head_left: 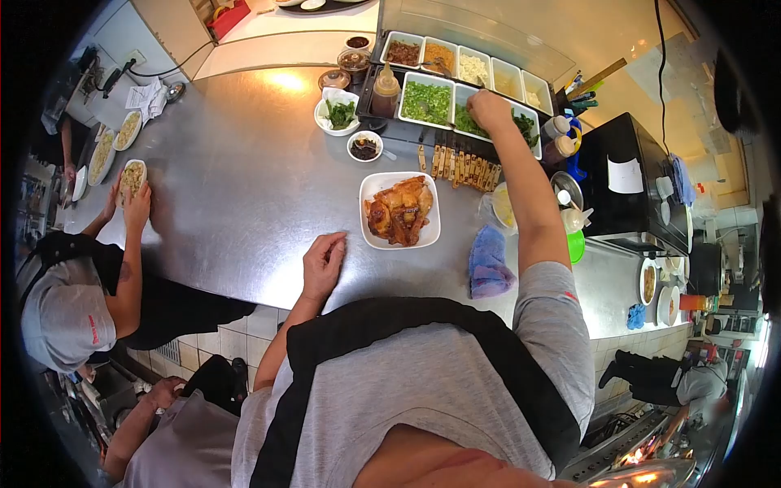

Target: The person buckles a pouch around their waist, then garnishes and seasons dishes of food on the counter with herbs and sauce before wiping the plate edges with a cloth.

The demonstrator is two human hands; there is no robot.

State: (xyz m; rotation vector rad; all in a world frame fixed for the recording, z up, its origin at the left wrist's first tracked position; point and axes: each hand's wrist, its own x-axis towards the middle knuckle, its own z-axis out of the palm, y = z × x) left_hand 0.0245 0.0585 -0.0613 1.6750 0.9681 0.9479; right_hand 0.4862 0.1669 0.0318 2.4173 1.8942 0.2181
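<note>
My right hand (490, 111) reaches over the tub of chopped dark green herbs (468, 123) in the topping rack. Its fingers are bunched and point down; the fingertips and anything between them are hidden. My left hand (324, 264) rests at the near edge of the steel counter (236, 187), fingers loosely bent and holding nothing. Between the two hands, a square white dish (433, 220) holds browned, glazed chicken pieces (399, 213). Left of the herbs is a tub of bright green chopped scallions (426, 101).
Wooden clips (464, 166) line the rack's front. A blue cloth (490, 264) lies right of the dish. Sauce bottles (385, 91), a bowl of leafy greens (336, 112) and a dark sauce cup (364, 146) stand nearby. At left, a co-worker (73, 301) holds a dish of food (133, 177).
</note>
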